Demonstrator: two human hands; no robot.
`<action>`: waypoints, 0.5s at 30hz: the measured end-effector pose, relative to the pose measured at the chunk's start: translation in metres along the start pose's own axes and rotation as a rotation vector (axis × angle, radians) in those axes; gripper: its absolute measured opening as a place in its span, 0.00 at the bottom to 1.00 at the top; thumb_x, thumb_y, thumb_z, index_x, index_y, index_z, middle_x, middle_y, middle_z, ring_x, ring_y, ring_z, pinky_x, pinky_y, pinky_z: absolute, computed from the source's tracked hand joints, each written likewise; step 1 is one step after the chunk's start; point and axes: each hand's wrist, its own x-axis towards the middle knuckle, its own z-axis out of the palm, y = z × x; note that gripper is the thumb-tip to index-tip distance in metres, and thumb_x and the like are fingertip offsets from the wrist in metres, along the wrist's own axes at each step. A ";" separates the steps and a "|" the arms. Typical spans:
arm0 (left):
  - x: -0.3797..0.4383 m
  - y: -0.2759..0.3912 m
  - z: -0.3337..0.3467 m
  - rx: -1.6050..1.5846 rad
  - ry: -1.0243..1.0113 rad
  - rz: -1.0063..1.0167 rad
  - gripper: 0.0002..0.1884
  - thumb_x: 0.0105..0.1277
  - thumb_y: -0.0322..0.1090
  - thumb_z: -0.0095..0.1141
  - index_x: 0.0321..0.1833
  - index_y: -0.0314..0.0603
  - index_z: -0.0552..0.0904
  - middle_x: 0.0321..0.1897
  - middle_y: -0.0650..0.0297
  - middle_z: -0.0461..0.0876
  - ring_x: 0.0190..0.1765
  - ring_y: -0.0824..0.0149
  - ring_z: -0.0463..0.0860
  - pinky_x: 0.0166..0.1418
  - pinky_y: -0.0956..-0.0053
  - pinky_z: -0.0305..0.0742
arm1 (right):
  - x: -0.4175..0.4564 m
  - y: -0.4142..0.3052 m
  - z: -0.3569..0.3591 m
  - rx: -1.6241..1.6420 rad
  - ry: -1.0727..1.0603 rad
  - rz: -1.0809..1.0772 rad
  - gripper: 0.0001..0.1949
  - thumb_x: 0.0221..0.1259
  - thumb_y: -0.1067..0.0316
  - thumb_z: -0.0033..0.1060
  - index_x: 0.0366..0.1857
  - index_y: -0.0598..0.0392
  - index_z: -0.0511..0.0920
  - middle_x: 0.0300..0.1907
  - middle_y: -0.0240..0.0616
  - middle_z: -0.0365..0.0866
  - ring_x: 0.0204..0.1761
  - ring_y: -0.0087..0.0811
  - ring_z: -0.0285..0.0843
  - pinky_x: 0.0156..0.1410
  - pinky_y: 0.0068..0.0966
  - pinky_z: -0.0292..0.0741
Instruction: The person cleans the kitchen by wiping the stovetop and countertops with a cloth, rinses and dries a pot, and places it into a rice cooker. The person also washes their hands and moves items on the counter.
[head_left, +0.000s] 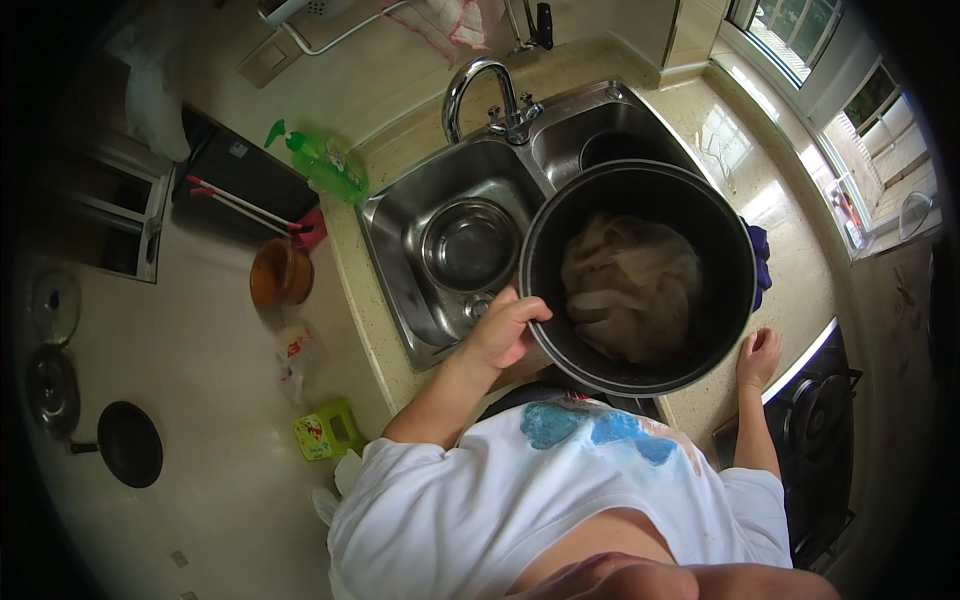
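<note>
A large dark pot (540, 225) with a pale metal rim is before me, over the right part of the sink and the counter. My left hand (511, 324) grips its near-left rim, thumb over the edge. Inside the pot lies a limp, folded beige mass (631, 289); whether it is cloth or food cannot be told. My right hand (759, 358) has curled fingers just outside the pot's near-right side, above the counter; its fingertips are hidden. In the left basin of the steel sink (390, 247) sits a round metal bowl (470, 245). A dark round thing shows partly in the right basin (611, 124).
A chrome faucet (514, 120) rises behind the sink. A green pump bottle (328, 166) stands at its left corner. Purple cloth (761, 262) lies on the counter beyond the pot. A gas stove (814, 420) is at right. An orange-brown pot (281, 274) and yellow-green container (326, 431) are at left.
</note>
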 end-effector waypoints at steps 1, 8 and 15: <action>-0.011 0.017 -0.008 0.015 0.035 0.032 0.19 0.52 0.17 0.48 0.49 0.36 0.74 0.36 0.60 0.79 0.37 0.66 0.81 0.44 0.69 0.80 | -0.001 -0.002 0.000 -0.019 -0.022 0.021 0.06 0.55 0.68 0.54 0.28 0.57 0.70 0.28 0.41 0.69 0.34 0.41 0.69 0.42 0.35 0.68; -0.020 0.062 -0.129 0.024 0.379 0.089 0.25 0.53 0.18 0.44 0.57 0.37 0.69 0.49 0.55 0.74 0.48 0.57 0.79 0.48 0.59 0.81 | 0.004 -0.018 -0.007 -0.081 -0.029 0.100 0.06 0.54 0.68 0.54 0.28 0.57 0.70 0.29 0.42 0.70 0.37 0.42 0.69 0.46 0.36 0.68; 0.023 0.056 -0.206 -0.163 0.480 0.005 0.27 0.51 0.22 0.41 0.57 0.16 0.63 0.55 0.40 0.69 0.54 0.38 0.74 0.50 0.41 0.80 | 0.002 -0.015 -0.005 -0.124 0.001 0.121 0.05 0.53 0.68 0.55 0.28 0.57 0.71 0.30 0.42 0.71 0.37 0.43 0.69 0.46 0.36 0.68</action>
